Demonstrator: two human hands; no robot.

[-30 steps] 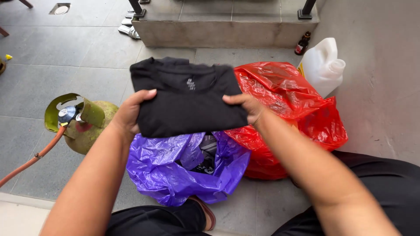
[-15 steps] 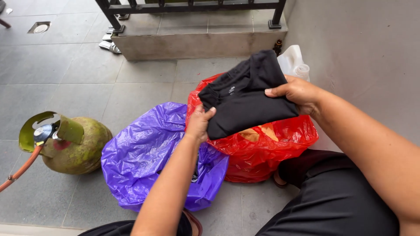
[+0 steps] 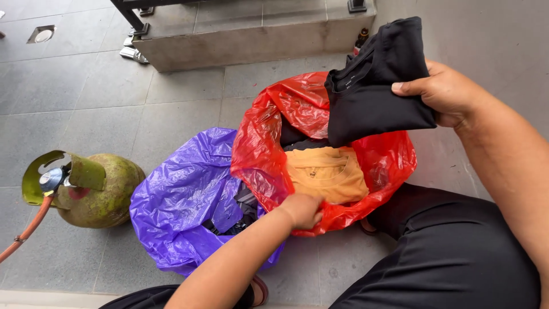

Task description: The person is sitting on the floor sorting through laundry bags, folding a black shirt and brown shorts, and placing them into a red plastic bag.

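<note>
Left hand (image 3: 302, 209) now off folded black shirt (image 3: 374, 86)

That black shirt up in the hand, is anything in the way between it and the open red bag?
Nothing visible is. The right hand holds the folded black shirt just above the red bag. The left hand grips the bag's near rim, keeping its mouth open. Inside lies an orange shirt, below the opening.

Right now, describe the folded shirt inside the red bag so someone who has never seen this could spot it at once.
Two plastic bags sit on the grey tiled floor, a purple bag and a red bag beside it. Inside the red one's open mouth lies the folded orange shirt, the only orange cloth; the garment above it is black.
</note>
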